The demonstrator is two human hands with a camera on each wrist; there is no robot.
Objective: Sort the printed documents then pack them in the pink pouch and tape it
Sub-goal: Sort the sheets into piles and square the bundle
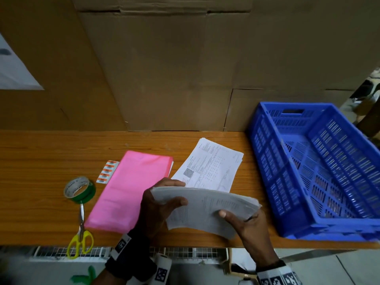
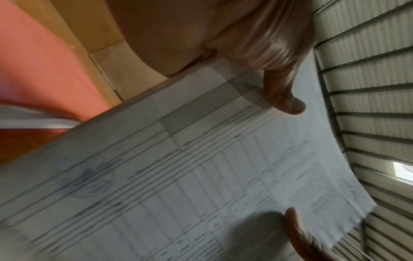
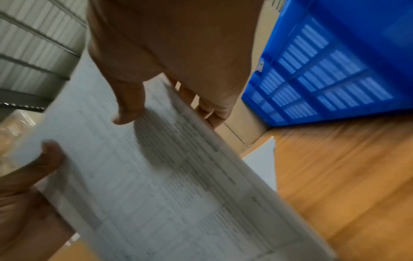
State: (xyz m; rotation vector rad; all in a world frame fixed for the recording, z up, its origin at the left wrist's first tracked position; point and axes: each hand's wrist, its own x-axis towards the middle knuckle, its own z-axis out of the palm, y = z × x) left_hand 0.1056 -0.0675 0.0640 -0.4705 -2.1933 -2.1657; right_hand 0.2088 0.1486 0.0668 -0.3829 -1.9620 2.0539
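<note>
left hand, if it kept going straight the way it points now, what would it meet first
Probably the loose printed sheets lying on the table just beyond the left hand, which grips the held stack of documents; depth is uncertain, so it might pass above them.

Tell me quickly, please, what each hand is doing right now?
Left hand: grips the left end of the paper stack.
Right hand: grips the stack's right end, thumb on top.
</note>
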